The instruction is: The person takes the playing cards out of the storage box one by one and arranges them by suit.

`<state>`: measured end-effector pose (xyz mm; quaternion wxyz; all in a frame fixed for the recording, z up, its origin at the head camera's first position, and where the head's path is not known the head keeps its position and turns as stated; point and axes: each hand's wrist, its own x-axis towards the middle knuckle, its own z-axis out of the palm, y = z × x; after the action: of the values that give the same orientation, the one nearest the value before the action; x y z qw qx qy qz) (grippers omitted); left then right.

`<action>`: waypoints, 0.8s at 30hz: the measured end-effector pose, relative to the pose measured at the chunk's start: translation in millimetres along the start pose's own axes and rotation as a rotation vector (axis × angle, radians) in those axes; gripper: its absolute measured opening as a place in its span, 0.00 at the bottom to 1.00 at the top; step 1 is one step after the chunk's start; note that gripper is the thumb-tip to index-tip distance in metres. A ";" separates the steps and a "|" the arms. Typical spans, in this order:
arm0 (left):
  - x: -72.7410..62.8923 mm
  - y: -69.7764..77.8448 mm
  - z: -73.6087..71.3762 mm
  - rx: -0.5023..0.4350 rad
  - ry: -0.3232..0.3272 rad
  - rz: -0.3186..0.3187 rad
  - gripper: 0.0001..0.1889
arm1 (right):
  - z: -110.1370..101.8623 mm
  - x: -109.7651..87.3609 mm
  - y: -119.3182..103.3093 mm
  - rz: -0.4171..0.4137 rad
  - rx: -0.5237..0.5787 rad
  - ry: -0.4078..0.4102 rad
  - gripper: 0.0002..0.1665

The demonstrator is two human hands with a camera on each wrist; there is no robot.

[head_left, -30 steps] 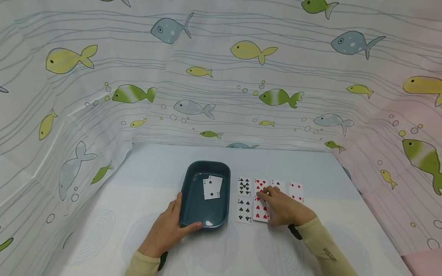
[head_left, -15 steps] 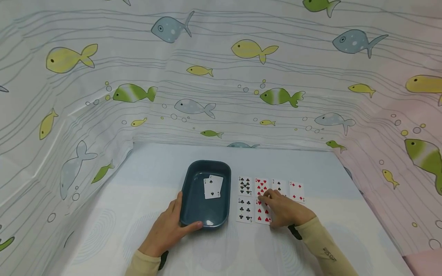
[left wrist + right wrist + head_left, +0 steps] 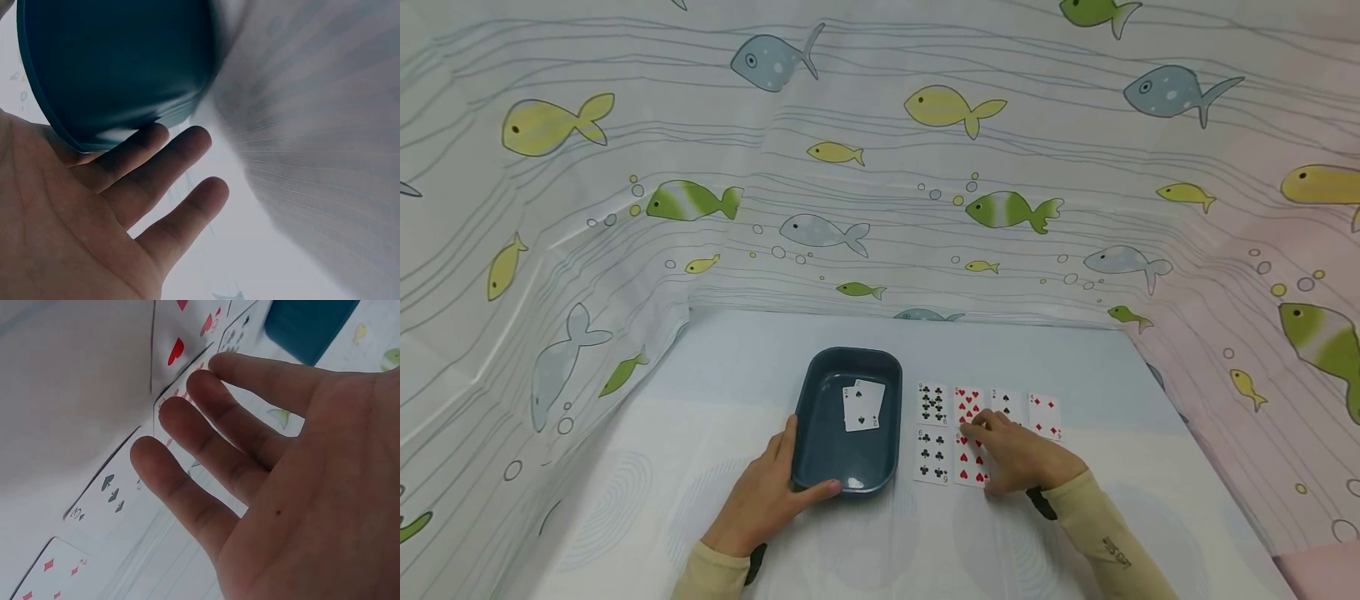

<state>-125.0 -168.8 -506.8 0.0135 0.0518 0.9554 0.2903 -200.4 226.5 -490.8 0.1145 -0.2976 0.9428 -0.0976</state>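
A dark blue rectangular tray (image 3: 820,454) stands on the table with a two of spades (image 3: 860,410) overlapping another card inside. My left hand (image 3: 756,500) rests at its near left corner, fingers along the side wall and thumb against the near rim. In the left wrist view, the fingers (image 3: 187,150) are extended beside the tray. My right hand (image 3: 1018,454) touches the six of hearts (image 3: 970,473) with its fingertips near the upper edge, partly covering that card. Left of it lies the six of clubs (image 3: 931,456).
Above lies a row of cards: a nine of clubs (image 3: 932,402), a hearts card (image 3: 967,402), a three of spades (image 3: 1004,399), partly hidden by my right hand, and a four of diamonds (image 3: 1044,412). A fish-patterned curtain (image 3: 880,208) surrounds the table.
The six of hearts has slid slightly right and towards me under my right fingers, so a gap shows beside the six of clubs. My left hand and the tray stay put.
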 end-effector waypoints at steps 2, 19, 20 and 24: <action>-0.1 0.3 -0.2 0.001 -0.001 -0.001 0.67 | -1.5 0.0 0.3 -0.016 0.004 0.020 0.48; -0.4 -0.9 1.7 -0.006 0.005 -0.001 0.66 | -13.3 25.2 -9.0 -0.148 0.063 0.293 0.43; -0.5 -0.9 1.7 -0.007 0.005 0.000 0.66 | -14.5 26.4 -10.4 -0.148 0.072 0.296 0.43; -0.6 -0.9 1.3 -0.008 0.007 0.000 0.66 | -17.2 32.8 -14.9 -0.160 0.079 0.306 0.45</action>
<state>-124.3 -168.9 -508.4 0.0102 0.0506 0.9543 0.2944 -223.2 197.4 -475.7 -0.0270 -0.3488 0.9179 -0.1874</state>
